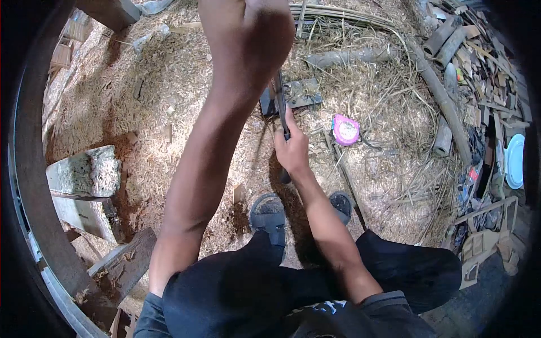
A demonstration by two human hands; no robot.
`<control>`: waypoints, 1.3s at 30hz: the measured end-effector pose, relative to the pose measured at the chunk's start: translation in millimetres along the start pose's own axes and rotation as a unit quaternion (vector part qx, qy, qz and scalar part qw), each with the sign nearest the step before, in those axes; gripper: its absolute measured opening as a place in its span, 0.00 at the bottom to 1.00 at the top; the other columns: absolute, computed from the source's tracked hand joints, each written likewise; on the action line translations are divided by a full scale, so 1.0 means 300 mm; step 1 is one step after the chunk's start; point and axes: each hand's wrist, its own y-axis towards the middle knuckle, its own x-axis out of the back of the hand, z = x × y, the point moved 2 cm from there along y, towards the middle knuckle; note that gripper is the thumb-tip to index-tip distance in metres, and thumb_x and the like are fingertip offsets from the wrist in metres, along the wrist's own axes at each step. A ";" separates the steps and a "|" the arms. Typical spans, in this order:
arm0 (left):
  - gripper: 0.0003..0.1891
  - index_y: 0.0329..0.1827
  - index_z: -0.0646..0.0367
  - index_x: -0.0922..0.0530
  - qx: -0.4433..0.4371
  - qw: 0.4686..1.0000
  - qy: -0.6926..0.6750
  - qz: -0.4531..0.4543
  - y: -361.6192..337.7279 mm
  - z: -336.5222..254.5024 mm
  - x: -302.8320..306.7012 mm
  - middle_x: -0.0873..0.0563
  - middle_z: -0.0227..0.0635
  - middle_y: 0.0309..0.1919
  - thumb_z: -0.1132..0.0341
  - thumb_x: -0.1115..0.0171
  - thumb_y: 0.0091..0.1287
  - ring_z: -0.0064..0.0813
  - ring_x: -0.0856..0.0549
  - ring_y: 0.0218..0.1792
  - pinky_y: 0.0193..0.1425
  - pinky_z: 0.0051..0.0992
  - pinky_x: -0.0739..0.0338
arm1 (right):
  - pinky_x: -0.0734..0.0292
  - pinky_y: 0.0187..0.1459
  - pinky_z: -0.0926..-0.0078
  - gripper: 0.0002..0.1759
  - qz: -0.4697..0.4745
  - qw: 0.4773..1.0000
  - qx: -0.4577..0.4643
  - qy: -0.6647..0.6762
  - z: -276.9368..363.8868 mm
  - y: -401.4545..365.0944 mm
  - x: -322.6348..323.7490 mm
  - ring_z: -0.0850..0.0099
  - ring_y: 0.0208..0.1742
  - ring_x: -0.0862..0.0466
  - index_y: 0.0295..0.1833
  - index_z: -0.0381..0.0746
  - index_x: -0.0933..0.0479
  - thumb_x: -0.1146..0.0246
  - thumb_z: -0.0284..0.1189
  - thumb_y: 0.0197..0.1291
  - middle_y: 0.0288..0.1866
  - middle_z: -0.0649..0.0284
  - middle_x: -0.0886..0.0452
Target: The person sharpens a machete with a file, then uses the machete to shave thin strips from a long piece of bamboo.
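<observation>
Wood shavings (169,73) cover the ground below both hands; how much work is done or left, can't tell. Flat grey piece (304,93) lies beyond the right hand (294,151), partly behind the long dark tool (281,107). Right hand grips the tool, handle end pointing back toward the feet. Left hand (253,22) raised ahead, apart from right, cut off; grip unclear. Pink tape measure (346,129) just right of right hand.
</observation>
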 end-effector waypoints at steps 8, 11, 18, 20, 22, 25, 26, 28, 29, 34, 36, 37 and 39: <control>0.23 0.27 0.49 0.37 -0.042 0.952 0.297 -0.056 -0.005 -0.055 -0.055 0.41 0.17 0.21 0.45 0.56 0.78 0.10 0.44 0.20 0.23 0.17 0.51 | 0.23 0.33 0.72 0.32 -0.002 1.000 0.017 -0.013 -0.050 0.004 -0.012 0.68 0.31 0.16 0.75 0.35 0.39 0.44 0.25 0.65 0.33 0.47 0.17; 0.22 0.29 0.51 0.34 -0.068 0.965 0.251 -0.037 -0.030 -0.068 -0.074 0.40 0.18 0.23 0.45 0.56 0.78 0.11 0.43 0.21 0.24 0.17 0.49 | 0.23 0.34 0.71 0.32 0.000 0.999 0.009 0.033 0.070 0.010 0.009 0.67 0.31 0.16 0.75 0.36 0.39 0.44 0.25 0.65 0.34 0.47 0.17; 0.22 0.31 0.52 0.35 -0.126 0.941 0.303 -0.088 -0.056 -0.098 -0.093 0.39 0.20 0.24 0.46 0.57 0.79 0.12 0.41 0.23 0.25 0.16 0.48 | 0.22 0.37 0.73 0.33 0.026 0.998 -0.059 0.011 -0.008 0.025 -0.025 0.69 0.35 0.14 0.75 0.36 0.40 0.44 0.26 0.64 0.36 0.52 0.17; 0.21 0.31 0.52 0.36 -0.073 0.955 0.285 -0.032 -0.063 -0.100 -0.071 0.40 0.20 0.24 0.47 0.57 0.79 0.13 0.42 0.23 0.25 0.17 0.48 | 0.20 0.32 0.68 0.36 0.034 0.998 -0.014 -0.049 -0.043 0.039 -0.024 0.66 0.25 0.17 0.77 0.39 0.43 0.44 0.25 0.64 0.36 0.51 0.15; 0.22 0.31 0.52 0.36 -0.038 0.998 0.043 0.006 -0.052 -0.055 -0.038 0.41 0.20 0.24 0.47 0.57 0.79 0.13 0.42 0.23 0.25 0.17 0.48 | 0.21 0.33 0.67 0.35 -0.032 0.996 0.061 -0.054 -0.063 0.011 -0.053 0.63 0.26 0.16 0.77 0.39 0.43 0.44 0.26 0.64 0.35 0.50 0.15; 0.22 0.30 0.52 0.37 -0.068 0.996 0.051 -0.011 -0.052 -0.063 -0.065 0.42 0.20 0.24 0.46 0.57 0.79 0.13 0.43 0.23 0.26 0.17 0.49 | 0.22 0.35 0.65 0.35 -0.040 0.997 0.050 -0.053 -0.058 -0.020 -0.053 0.59 0.27 0.16 0.77 0.39 0.42 0.44 0.26 0.63 0.33 0.48 0.16; 0.22 0.30 0.52 0.37 -0.121 0.946 0.294 -0.066 -0.053 -0.076 -0.086 0.42 0.19 0.23 0.46 0.57 0.79 0.13 0.43 0.23 0.26 0.17 0.49 | 0.23 0.35 0.63 0.35 0.012 0.998 -0.044 -0.052 -0.061 -0.021 -0.046 0.57 0.28 0.16 0.77 0.39 0.43 0.44 0.27 0.63 0.32 0.47 0.16; 0.22 0.31 0.53 0.36 -0.099 0.954 0.280 -0.037 -0.046 -0.093 -0.077 0.42 0.20 0.24 0.46 0.57 0.79 0.13 0.43 0.23 0.26 0.18 0.48 | 0.24 0.34 0.62 0.36 -0.023 0.996 0.023 -0.081 -0.020 -0.005 -0.036 0.58 0.27 0.16 0.77 0.39 0.44 0.43 0.26 0.63 0.30 0.48 0.17; 0.22 0.32 0.54 0.35 -0.071 0.961 0.268 -0.011 -0.048 -0.096 -0.069 0.42 0.20 0.24 0.46 0.57 0.79 0.13 0.43 0.23 0.26 0.18 0.48 | 0.24 0.34 0.61 0.36 0.002 0.998 -0.021 -0.061 -0.016 -0.009 -0.027 0.56 0.28 0.16 0.77 0.40 0.44 0.43 0.26 0.63 0.30 0.48 0.17; 0.23 0.39 0.60 0.28 -0.057 0.967 0.244 -0.037 -0.017 -0.068 -0.002 0.38 0.21 0.24 0.47 0.58 0.79 0.14 0.40 0.24 0.28 0.19 0.45 | 0.24 0.32 0.61 0.37 -0.023 0.999 -0.003 -0.047 -0.058 -0.032 -0.054 0.61 0.26 0.16 0.78 0.40 0.44 0.42 0.27 0.64 0.27 0.46 0.18; 0.23 0.42 0.61 0.26 -0.044 0.981 0.187 -0.016 0.007 -0.063 0.004 0.36 0.21 0.24 0.48 0.59 0.80 0.14 0.39 0.24 0.29 0.19 0.44 | 0.25 0.32 0.71 0.31 0.010 0.996 -0.052 -0.068 -0.062 -0.014 -0.031 0.68 0.27 0.18 0.75 0.37 0.40 0.46 0.30 0.68 0.29 0.52 0.18; 0.23 0.43 0.62 0.26 -0.036 0.976 0.215 -0.002 0.010 -0.061 0.005 0.35 0.22 0.24 0.49 0.59 0.80 0.15 0.39 0.24 0.30 0.18 0.43 | 0.25 0.31 0.72 0.31 0.020 0.998 -0.052 -0.039 -0.049 -0.005 -0.020 0.70 0.27 0.19 0.75 0.37 0.40 0.45 0.30 0.68 0.29 0.54 0.18; 0.19 0.44 0.59 0.27 -0.008 0.965 0.263 0.016 0.011 -0.073 0.004 0.34 0.23 0.24 0.52 0.58 0.80 0.15 0.37 0.24 0.29 0.18 0.41 | 0.27 0.26 0.70 0.32 -0.007 1.000 0.002 0.023 -0.020 0.020 -0.013 0.73 0.22 0.21 0.74 0.35 0.39 0.45 0.29 0.65 0.23 0.53 0.22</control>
